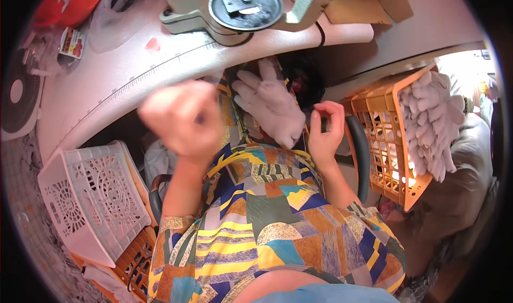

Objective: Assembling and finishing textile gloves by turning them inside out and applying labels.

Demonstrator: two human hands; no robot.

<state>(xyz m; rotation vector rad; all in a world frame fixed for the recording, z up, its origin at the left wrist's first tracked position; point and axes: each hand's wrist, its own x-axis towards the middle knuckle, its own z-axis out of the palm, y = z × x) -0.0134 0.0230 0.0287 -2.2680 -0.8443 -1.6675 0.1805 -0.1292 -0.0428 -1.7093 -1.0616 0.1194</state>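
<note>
On my lap lies a white plush piece [270, 103] with several stubby lobes, like a soft toy's body. Left of it and raised, my left hand [184, 119] is smeared by motion. It looks balled up, but its fingers cannot be made out. My right hand [327, 135] is just right of the plush piece, apart from it. Its fingers curl in toward the thumb in a pinch, and anything between the tips is too small to see. Patterned cloth [272, 207] of yellow, blue and brown patches covers my body.
Ahead stands a machine with a round metal plate [246, 6] on a white table [107, 73] with a printed ruler. An orange basket [374, 148] of white plush pieces [430, 121] is at right. At left, a white crate [101, 196] rests on an orange one [136, 257].
</note>
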